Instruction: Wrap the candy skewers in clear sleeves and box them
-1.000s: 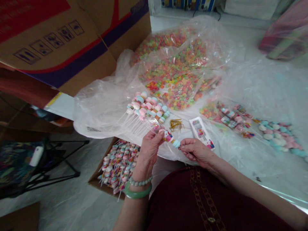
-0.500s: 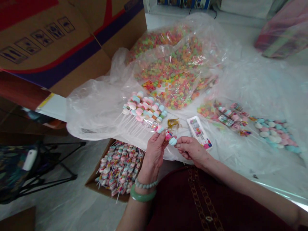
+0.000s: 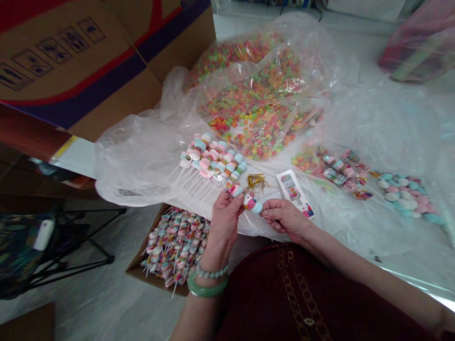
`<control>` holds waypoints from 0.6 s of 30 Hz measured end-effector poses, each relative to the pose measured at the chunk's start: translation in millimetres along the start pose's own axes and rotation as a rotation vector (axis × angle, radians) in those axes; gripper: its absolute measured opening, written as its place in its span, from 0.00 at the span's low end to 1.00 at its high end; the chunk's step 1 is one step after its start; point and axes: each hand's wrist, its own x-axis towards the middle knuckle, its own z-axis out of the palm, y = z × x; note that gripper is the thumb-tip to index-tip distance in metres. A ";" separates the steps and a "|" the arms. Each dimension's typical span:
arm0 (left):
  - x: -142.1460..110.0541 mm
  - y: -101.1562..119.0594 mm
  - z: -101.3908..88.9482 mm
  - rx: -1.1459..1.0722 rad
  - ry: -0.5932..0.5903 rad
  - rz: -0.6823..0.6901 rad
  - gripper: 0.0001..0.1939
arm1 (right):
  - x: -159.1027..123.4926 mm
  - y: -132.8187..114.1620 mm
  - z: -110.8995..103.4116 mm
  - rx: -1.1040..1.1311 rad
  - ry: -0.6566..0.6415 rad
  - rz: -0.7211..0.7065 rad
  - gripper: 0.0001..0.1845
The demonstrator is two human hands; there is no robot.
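Observation:
My left hand [image 3: 223, 222] and my right hand [image 3: 284, 219] both pinch one candy skewer [image 3: 249, 201] of pastel pink, white and blue pieces, held level just above the table's near edge. The left fingers close on its upper end, the right fingertips on its blue tip. Right behind it lie a small heap of gold twist ties [image 3: 256, 181] and a stack of printed wrappers [image 3: 295, 192]. A bunch of unwrapped pastel skewers [image 3: 212, 158] lies on clear plastic just beyond my left hand.
A big clear bag of small colourful candies [image 3: 256, 109] fills the middle of the table. More skewers [image 3: 401, 194] lie at right. A cardboard box of wrapped skewers [image 3: 174, 246] sits on the floor below left. A large carton [image 3: 88, 61] stands at upper left.
The hands drew closer together around the skewer and shifted slightly; the view drifted a little. The grip on the skewer is the same.

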 end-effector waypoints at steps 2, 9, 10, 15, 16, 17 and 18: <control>-3.8 -3.8 2.9 0.009 -0.028 -0.041 0.16 | -0.7 0.1 1.9 -0.019 0.008 -0.016 0.08; -6.1 -11.8 0.9 -0.073 -0.072 -0.187 0.16 | 7.7 8.8 -5.2 -0.430 0.177 -0.188 0.05; -6.0 -12.4 1.1 -0.074 -0.059 -0.183 0.16 | 8.3 9.9 -6.5 -0.496 0.182 -0.216 0.05; -8.0 -18.6 5.3 -0.080 -0.014 -0.154 0.16 | 6.4 9.3 -5.2 -0.616 0.184 -0.279 0.06; -9.0 -20.8 6.9 -0.073 -0.021 -0.159 0.17 | 5.9 8.2 -3.3 -0.595 0.183 -0.263 0.07; -10.3 -23.0 8.7 -0.067 -0.028 -0.167 0.17 | 5.6 7.0 -1.3 -0.565 0.185 -0.242 0.06; -11.6 -25.1 10.3 -0.066 -0.037 -0.176 0.17 | 5.5 5.7 0.6 -0.529 0.190 -0.221 0.06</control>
